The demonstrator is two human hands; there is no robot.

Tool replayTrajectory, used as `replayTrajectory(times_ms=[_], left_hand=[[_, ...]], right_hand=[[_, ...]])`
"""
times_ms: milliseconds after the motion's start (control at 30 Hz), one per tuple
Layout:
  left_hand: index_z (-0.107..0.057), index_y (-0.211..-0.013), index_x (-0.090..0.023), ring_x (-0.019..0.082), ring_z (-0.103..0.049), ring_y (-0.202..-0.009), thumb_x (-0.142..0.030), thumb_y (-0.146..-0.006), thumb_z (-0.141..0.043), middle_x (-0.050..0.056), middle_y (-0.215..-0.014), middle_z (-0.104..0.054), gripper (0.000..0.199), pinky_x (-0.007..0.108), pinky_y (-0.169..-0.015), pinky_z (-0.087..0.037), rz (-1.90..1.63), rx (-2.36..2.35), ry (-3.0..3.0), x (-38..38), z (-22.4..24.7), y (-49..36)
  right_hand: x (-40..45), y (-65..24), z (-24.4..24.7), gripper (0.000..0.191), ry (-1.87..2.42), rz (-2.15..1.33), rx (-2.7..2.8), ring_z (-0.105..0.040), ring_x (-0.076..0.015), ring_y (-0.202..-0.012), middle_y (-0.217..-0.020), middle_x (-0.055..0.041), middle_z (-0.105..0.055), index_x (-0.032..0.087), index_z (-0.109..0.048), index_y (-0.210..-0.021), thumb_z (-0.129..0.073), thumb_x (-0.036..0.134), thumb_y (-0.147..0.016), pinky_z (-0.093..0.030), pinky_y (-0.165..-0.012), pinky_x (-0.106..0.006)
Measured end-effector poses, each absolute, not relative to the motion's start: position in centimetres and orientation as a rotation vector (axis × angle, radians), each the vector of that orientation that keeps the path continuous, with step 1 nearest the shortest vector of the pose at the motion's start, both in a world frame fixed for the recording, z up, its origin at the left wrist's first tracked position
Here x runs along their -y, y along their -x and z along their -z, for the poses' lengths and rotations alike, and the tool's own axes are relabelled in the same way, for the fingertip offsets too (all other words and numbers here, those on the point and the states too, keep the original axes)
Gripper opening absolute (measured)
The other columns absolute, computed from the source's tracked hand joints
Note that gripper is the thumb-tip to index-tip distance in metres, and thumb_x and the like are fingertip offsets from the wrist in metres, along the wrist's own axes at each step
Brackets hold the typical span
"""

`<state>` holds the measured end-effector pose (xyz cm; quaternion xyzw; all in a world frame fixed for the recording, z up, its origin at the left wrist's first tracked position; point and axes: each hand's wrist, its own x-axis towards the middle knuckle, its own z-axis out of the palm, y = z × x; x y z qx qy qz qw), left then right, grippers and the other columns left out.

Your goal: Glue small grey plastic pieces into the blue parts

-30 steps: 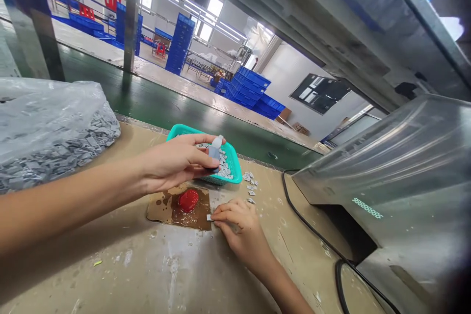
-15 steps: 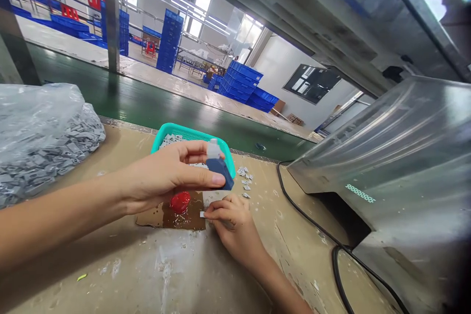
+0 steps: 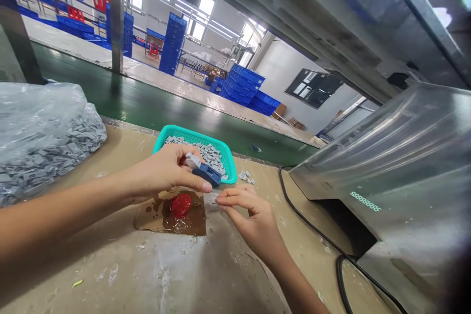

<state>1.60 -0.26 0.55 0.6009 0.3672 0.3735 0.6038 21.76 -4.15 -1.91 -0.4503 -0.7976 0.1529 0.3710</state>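
Between the thumb and fingers of my left hand (image 3: 171, 171) is a dark blue block (image 3: 206, 173) with a pale grey piece (image 3: 193, 160) at its upper end. The block is tilted, above the near edge of a turquoise basket (image 3: 231, 163) of small grey parts. My right hand (image 3: 250, 211) is just to the lower right, its fingertips pinched together on a small pale part, partly hidden. A red lump (image 3: 181, 204) sits on a wet brown cardboard piece (image 3: 195, 223) below my left hand.
At the left lies a clear plastic bag (image 3: 47, 132) full of grey parts. Several loose parts (image 3: 246, 176) are right of the basket. A black cable (image 3: 312, 225) runs by a metal housing (image 3: 405, 157). Behind is a green conveyor belt (image 3: 147, 103).
My left hand has tilted the blue block from upright to lying more sideways, uncovering more of the basket. My right hand has moved right, slightly up, away from the cardboard edge.
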Motion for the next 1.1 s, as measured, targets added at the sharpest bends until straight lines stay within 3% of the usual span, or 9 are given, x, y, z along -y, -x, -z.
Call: replayTrajectory(times_ms=[233, 600, 733, 867, 967, 1033, 1100], left_hand=[[-0.043, -0.058, -0.017, 0.008, -0.038, -0.049, -0.023, -0.048, -0.074, -0.007, -0.049, -0.04, 0.033, 0.02, -0.047, -0.025, -0.865, -0.889, -1.439, 0.0, 0.5, -2.1], [-0.044, -0.061, -0.016, 0.008, -0.041, -0.05, -0.025, -0.05, -0.074, -0.007, -0.051, -0.045, 0.033, 0.02, -0.049, -0.031, -0.898, -0.852, -1.429, 0.7, 0.9, -2.6], [-0.05, -0.06, -0.014, 0.008, -0.048, -0.056, -0.018, -0.051, -0.074, -0.005, -0.056, -0.052, 0.026, 0.019, -0.052, -0.037, -1.025, -0.789, -1.361, 0.9, 0.3, -2.4], [-0.061, -0.08, -0.015, 0.009, -0.057, -0.074, -0.016, -0.064, -0.068, -0.001, -0.075, -0.062, 0.017, 0.017, -0.067, -0.045, -1.071, -0.607, -1.025, 1.2, -0.2, -2.7], [-0.06, -0.072, -0.014, 0.006, -0.056, -0.066, -0.014, -0.072, -0.06, 0.0, -0.073, -0.061, 0.001, 0.016, -0.063, -0.047, -1.046, -0.546, -0.708, 1.3, -0.5, -3.1], [-0.059, -0.07, -0.011, 0.008, -0.056, -0.064, -0.014, -0.077, -0.053, 0.002, -0.072, -0.059, 0.01, 0.019, -0.062, -0.049, -1.055, -0.539, -0.562, 0.9, -0.8, -3.0], [-0.058, -0.08, -0.008, 0.01, -0.055, -0.065, -0.015, -0.082, -0.044, 0.005, -0.074, -0.057, 0.017, 0.02, -0.06, -0.049, -1.1, -0.518, -0.488, 0.0, -1.2, -2.4]], right_hand=[[4.4, -20.4, -2.1, 0.011, 1.032, -0.555, 1.745, -0.06, -0.0176, -0.077, -0.077, -0.0006, -0.066, 0.024, -0.068, -0.075, -0.062, 0.015, -0.072, -0.05, -0.075, -0.033], [4.2, -19.0, -2.0, 0.014, 1.021, -0.676, 1.828, -0.06, -0.016, -0.075, -0.077, -0.0032, -0.063, 0.022, -0.07, -0.07, -0.06, 0.012, -0.071, -0.054, -0.069, -0.029], [5.0, -19.2, -1.1, 0.024, 1.011, -0.56, 1.944, -0.055, -0.0184, -0.092, -0.098, -0.005, -0.058, 0.024, -0.067, -0.095, -0.055, 0.013, -0.076, -0.048, -0.084, -0.035], [5.7, -18.7, -0.2, 0.049, 1.033, -0.452, 2.048, -0.042, -0.0191, -0.113, -0.121, -0.0044, -0.043, 0.029, -0.046, -0.124, -0.051, 0.012, -0.078, -0.038, -0.097, -0.037], [5.3, -18.2, 0.1, 0.055, 1.032, -0.506, 2.042, -0.033, -0.0199, -0.12, -0.128, -0.003, -0.035, 0.032, -0.041, -0.127, -0.053, 0.012, -0.076, -0.033, -0.101, -0.038], [4.3, -18.3, 0.2, 0.054, 0.967, -0.607, 1.989, -0.031, -0.0213, -0.122, -0.13, -0.0029, -0.032, 0.032, -0.044, -0.124, -0.056, 0.014, -0.074, -0.036, -0.099, -0.038], [2.8, -18.9, 0.3, 0.05, 0.897, -0.68, 1.892, -0.039, -0.0217, -0.116, -0.129, -0.0049, -0.033, 0.029, -0.045, -0.122, -0.056, 0.017, -0.074, -0.043, -0.091, -0.037]])
